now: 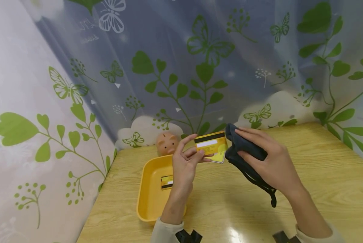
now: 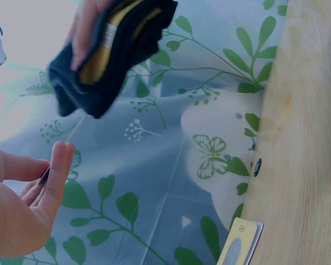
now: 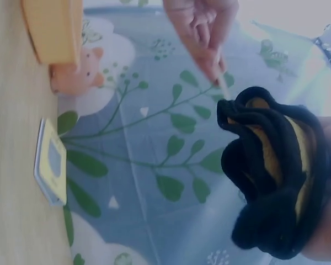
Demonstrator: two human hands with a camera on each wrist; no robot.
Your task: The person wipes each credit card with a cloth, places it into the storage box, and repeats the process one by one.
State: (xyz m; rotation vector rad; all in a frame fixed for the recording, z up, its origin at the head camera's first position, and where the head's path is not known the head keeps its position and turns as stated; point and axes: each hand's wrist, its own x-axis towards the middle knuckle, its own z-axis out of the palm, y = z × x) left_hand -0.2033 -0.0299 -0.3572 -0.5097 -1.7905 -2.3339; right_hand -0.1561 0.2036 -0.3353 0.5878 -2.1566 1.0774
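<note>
My left hand (image 1: 184, 165) pinches a yellow bank card (image 1: 210, 143) with a black stripe and a white strip, between thumb and fingers. The card's far edge lies right at the mouth of a dark blue cloth pouch (image 1: 249, 145); whether it is partly inside I cannot tell. My right hand (image 1: 273, 158) grips this pouch from the right, and a black cord hangs below it. Yellow layers (image 3: 270, 160) show between the pouch's folds in the right wrist view; whether they are lining or cards is unclear. In the left wrist view the held card is nearly edge-on.
A yellow bin (image 1: 151, 202) stands left on the wooden table (image 1: 230, 216), with another striped card (image 1: 167, 182) in it. Behind the bin sits a pink piggy bank (image 1: 167, 143). A yellow, pale-edged block (image 3: 51, 163) with a grey oval stands on the table. A leaf-patterned curtain (image 1: 169, 40) hangs behind.
</note>
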